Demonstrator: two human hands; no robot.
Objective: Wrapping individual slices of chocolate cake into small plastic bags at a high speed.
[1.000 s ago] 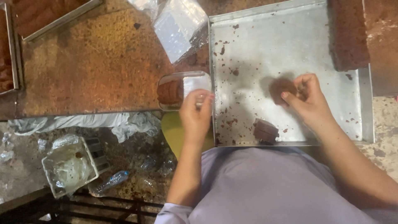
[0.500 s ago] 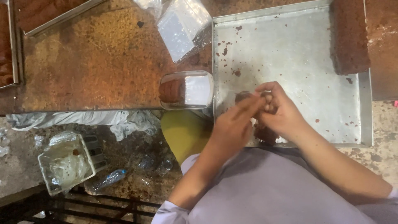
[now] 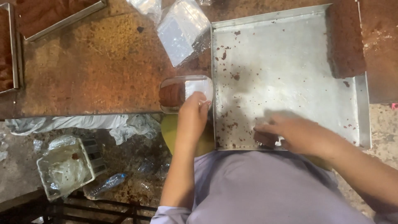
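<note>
Our left hand (image 3: pixel 192 114) grips the clear tub (image 3: pixel 185 93) just left of the tray (image 3: pixel 290 54). Our right hand (image 3: pixel 296 132) pinches a brown piece (image 3: pixel 265 138) at the tray's near edge. Clear bags (image 3: pixel 182 31) lie left of its far corner.

- Blurred right hand (image 3: pixel 300 135) at the metal tray (image 3: pixel 290 54)'s near edge, covering most of a brown piece (image 3: pixel 265 139).
- Left hand (image 3: pixel 192 114) hiding part of the clear plastic container (image 3: pixel 186 89).
- Two trays of brown cake (image 3: pixel 8 49) cut off at the worktop's far left corner.
</note>
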